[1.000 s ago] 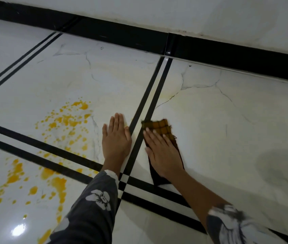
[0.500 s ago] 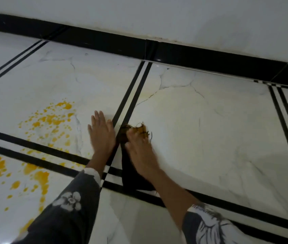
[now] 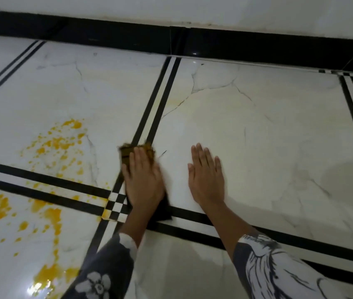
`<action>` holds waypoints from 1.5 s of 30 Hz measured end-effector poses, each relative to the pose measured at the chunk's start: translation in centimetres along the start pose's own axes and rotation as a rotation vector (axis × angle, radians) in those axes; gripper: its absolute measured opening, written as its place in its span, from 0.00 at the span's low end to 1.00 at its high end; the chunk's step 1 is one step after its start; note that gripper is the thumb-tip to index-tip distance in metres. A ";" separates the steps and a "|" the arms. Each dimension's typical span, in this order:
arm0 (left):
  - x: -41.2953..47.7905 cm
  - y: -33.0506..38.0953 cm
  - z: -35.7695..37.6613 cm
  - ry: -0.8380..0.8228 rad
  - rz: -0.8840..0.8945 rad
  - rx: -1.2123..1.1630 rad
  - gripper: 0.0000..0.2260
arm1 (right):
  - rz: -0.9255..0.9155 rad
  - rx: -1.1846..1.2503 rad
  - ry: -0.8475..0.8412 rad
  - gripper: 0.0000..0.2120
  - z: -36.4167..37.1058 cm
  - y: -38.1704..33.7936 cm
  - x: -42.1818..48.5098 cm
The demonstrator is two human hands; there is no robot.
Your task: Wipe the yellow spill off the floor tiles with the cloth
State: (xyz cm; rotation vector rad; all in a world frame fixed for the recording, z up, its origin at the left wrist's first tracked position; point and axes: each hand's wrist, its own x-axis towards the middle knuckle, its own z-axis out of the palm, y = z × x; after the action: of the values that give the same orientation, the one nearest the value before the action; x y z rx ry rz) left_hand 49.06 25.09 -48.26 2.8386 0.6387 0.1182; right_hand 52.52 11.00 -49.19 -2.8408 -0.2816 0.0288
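The yellow spill (image 3: 61,145) is spattered over the white floor tiles (image 3: 268,137) at the left, with larger blotches nearer me (image 3: 48,212) and a wet puddle at the bottom left (image 3: 44,275). A dark cloth with a yellow-stained far end (image 3: 128,151) lies across the black double line just right of the spill. My left hand (image 3: 143,180) presses flat on the cloth and covers most of it. My right hand (image 3: 206,178) rests flat on the bare tile to the right, fingers extended, holding nothing.
A black skirting band (image 3: 236,46) runs along the foot of the white wall at the top. Black double lines (image 3: 42,186) cross the tiles and meet in a small checker pattern by my left wrist. Faint yellowish smears show on the right tile.
The cloth has passed from my right hand to my left and shifted left onto the black line. My right hand now lies bare on the tile.
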 end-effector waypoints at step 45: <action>-13.8 1.4 -0.4 -0.175 0.370 -0.010 0.29 | 0.296 -0.074 -0.015 0.29 -4.3 8.3 -16.7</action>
State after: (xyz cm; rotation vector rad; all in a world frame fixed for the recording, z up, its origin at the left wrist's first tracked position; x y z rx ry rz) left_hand 37.17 17.99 -47.91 2.8820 0.0737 -0.0661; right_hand 37.89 -1.24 -47.53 -2.9309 0.1393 0.1017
